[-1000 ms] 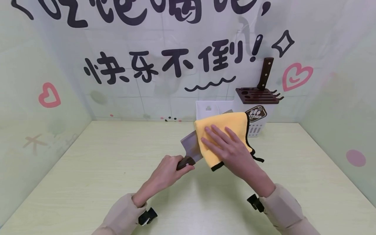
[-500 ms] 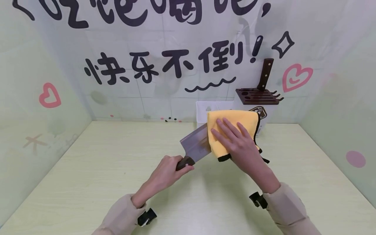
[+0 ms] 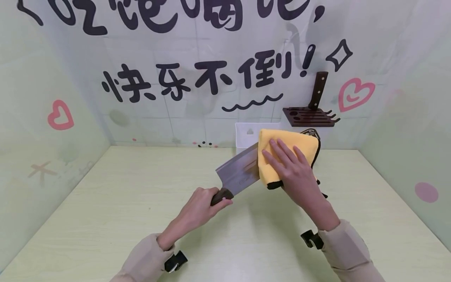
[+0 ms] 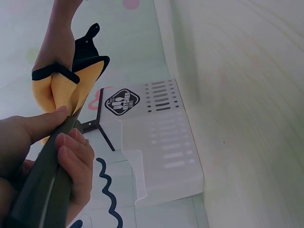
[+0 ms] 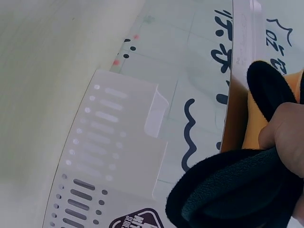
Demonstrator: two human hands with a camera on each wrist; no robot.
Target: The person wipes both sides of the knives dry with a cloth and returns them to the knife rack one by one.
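Observation:
My left hand (image 3: 199,207) grips the dark handle (image 3: 222,196) of a cleaver. Its broad metal blade (image 3: 241,169) slants up to the right, raised over the table. On the blade's far part lies a yellow cloth (image 3: 306,143) with black edging. My right hand (image 3: 294,168) holds this cloth against the blade, fingers stretched over its upper face. In the right wrist view the thumb (image 5: 285,135) presses the cloth from the other side, and the blade (image 5: 242,71) enters the fold. The blade's tip is hidden under the cloth.
Behind the cloth, against the back wall, stands a white knife holder (image 4: 156,104) with a brown slotted top (image 3: 308,116). A dark-handled knife (image 3: 318,90) sticks up from it. Printed walls enclose the pale wooden table (image 3: 148,184) at the back and both sides.
My right hand has slid the cloth up and right along the blade, away from the handle, baring more metal. The left hand and cleaver have stayed nearly still.

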